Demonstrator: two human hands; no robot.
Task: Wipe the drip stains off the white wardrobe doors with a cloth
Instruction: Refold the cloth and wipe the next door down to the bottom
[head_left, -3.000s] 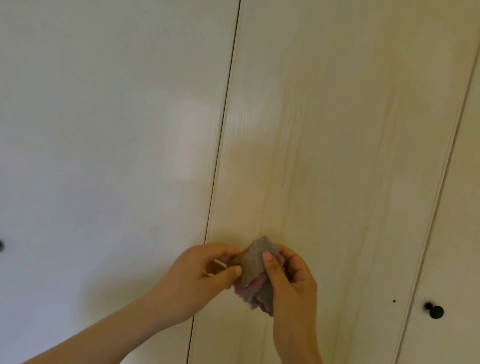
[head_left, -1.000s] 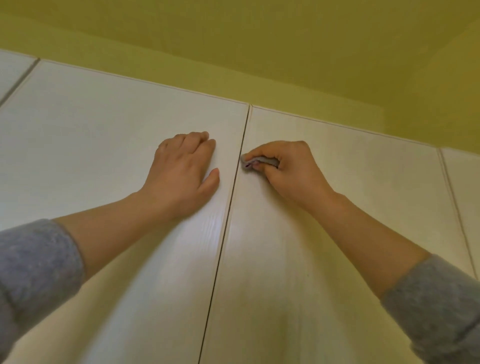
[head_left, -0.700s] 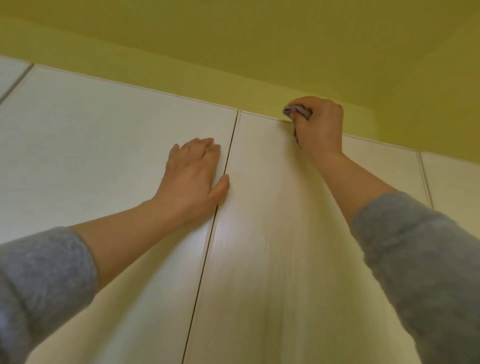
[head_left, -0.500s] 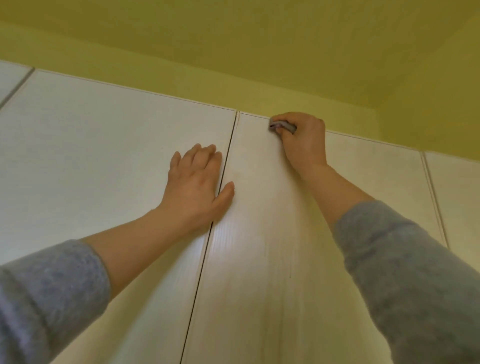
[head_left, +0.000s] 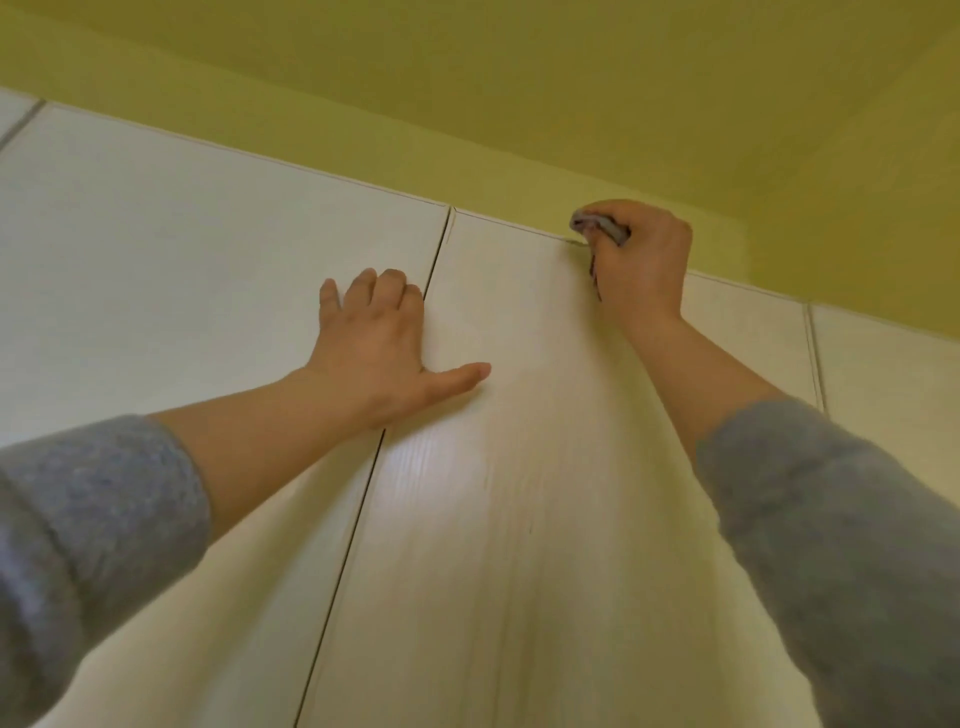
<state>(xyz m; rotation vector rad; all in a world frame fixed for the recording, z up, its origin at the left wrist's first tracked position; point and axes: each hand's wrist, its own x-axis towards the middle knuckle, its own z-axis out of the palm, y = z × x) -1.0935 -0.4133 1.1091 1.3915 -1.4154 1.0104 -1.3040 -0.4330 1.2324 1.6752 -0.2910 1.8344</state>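
The right hand (head_left: 641, 265) has slid the cloth (head_left: 597, 227) rightward along the top edge of the middle door (head_left: 519, 467), farther from the seam (head_left: 358, 519) than half a second ago. A moment before that it was out this way too, so I judge this a back-and-forth rub along the top edge. Three seconds ago both hands were folding the cloth much lower down. Now the wiping is under way at the very top, where drips would start.

The left hand (head_left: 379, 348) stays flat across the seam, palm on the left door (head_left: 182, 260). Its fingers (head_left: 387, 291) are straight and close together, and the thumb has swung out wider over the middle door, likely bracing for the reach.

The right hand's fingers (head_left: 623, 215) are curled tight round the cloth and pinch it against the door's top edge, just under the yellow wall (head_left: 467, 171). Only a small grey wad shows. Its long axis lies along the top edge and its free end pokes left toward the seam — the rest is hidden in the fist.

The door's long axis runs top to bottom, and faint streaks (head_left: 505, 623) follow it down the middle door below the hands, not yet wiped — most of the job looks still ahead.
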